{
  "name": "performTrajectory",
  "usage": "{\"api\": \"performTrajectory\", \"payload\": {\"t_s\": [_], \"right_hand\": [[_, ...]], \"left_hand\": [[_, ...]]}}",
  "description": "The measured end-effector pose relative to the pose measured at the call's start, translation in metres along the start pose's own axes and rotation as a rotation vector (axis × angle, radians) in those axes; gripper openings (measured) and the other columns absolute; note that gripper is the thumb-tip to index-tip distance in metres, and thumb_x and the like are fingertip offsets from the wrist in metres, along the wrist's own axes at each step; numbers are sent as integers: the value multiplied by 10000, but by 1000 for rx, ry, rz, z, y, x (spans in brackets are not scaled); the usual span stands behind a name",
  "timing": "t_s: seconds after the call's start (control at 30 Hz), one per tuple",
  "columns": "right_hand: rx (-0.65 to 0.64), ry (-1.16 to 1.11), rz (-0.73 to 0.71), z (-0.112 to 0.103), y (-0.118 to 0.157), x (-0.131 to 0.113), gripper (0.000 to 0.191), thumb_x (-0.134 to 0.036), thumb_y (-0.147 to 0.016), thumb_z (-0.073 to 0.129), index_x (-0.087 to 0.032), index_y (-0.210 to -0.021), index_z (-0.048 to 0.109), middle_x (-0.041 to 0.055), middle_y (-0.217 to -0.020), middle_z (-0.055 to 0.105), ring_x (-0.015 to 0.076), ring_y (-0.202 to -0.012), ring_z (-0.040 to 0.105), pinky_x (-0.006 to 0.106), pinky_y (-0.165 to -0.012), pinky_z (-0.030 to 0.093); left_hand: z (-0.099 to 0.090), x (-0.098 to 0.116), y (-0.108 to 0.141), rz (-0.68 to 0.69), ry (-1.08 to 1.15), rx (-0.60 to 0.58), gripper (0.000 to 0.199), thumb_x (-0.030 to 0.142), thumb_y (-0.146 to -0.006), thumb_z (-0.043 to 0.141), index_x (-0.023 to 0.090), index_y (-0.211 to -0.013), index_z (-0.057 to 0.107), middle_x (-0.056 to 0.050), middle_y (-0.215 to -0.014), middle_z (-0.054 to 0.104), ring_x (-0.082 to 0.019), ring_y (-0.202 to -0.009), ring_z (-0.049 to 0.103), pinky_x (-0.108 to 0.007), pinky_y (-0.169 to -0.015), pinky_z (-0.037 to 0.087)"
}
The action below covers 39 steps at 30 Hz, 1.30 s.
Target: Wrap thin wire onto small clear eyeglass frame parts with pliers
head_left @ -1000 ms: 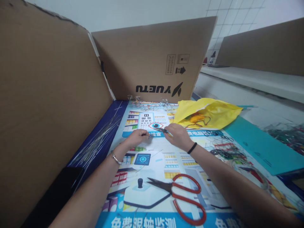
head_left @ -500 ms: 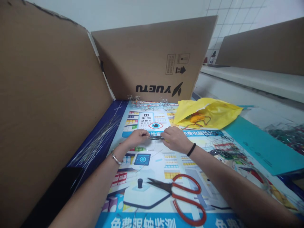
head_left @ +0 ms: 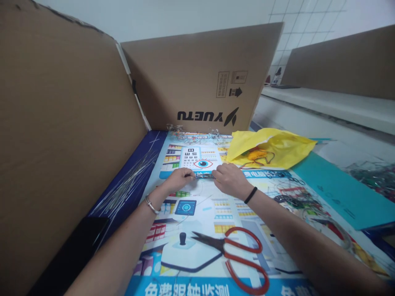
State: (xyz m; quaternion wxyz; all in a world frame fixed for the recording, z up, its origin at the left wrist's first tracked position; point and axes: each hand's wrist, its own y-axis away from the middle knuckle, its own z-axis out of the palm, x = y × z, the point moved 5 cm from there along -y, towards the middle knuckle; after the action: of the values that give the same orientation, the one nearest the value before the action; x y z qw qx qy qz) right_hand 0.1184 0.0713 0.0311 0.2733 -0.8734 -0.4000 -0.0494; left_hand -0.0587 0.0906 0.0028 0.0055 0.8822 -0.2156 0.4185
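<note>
Between my two hands stretches a short dark, wiry piece (head_left: 203,176), low over the printed sheet (head_left: 197,213). My left hand (head_left: 179,179) pinches its left end, fingers closed. On the right end, the fingers of my right hand (head_left: 230,179) are closed too. The piece is small and its exact make is hard to tell. Nearer to me, scissors (head_left: 224,245) with red handles lie on the sheet, blades pointing left and partly apart.
A yellow bag (head_left: 277,146) with orange cord lies behind my right hand, beside a teal sheet (head_left: 342,193). Thin wires (head_left: 129,181) lie at left. Tangled wires and dark rings (head_left: 296,201) spread at right. Cardboard panels (head_left: 197,78) stand behind and left.
My right hand has shifted slightly right, and the piece between my hands looks turned and straighter. Both hands still hold it.
</note>
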Motion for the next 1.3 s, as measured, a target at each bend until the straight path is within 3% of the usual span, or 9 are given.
{"api": "performTrajectory", "payload": {"t_s": [0.33, 1.3], "right_hand": [[-30, 29, -35, -4, -3, -8, 157, -203, -812, 434, -161, -756, 575, 62, -711, 537, 175, -709, 405, 311, -624, 197], [-45, -26, 12, 12, 1, -10, 141, -186, -810, 436, -158, -783, 572, 63, -730, 550, 163, -689, 429, 287, -585, 202]], "left_hand": [[3, 6, 2, -53, -69, 6, 172, 211, -689, 442, 156, -669, 603, 5, -665, 598, -132, -642, 516, -231, -609, 378], [5, 2, 3, -146, -35, 75, 162, 237, -674, 471, 148, -644, 602, 27, -560, 530, -106, -537, 428, -218, -514, 312]]}}
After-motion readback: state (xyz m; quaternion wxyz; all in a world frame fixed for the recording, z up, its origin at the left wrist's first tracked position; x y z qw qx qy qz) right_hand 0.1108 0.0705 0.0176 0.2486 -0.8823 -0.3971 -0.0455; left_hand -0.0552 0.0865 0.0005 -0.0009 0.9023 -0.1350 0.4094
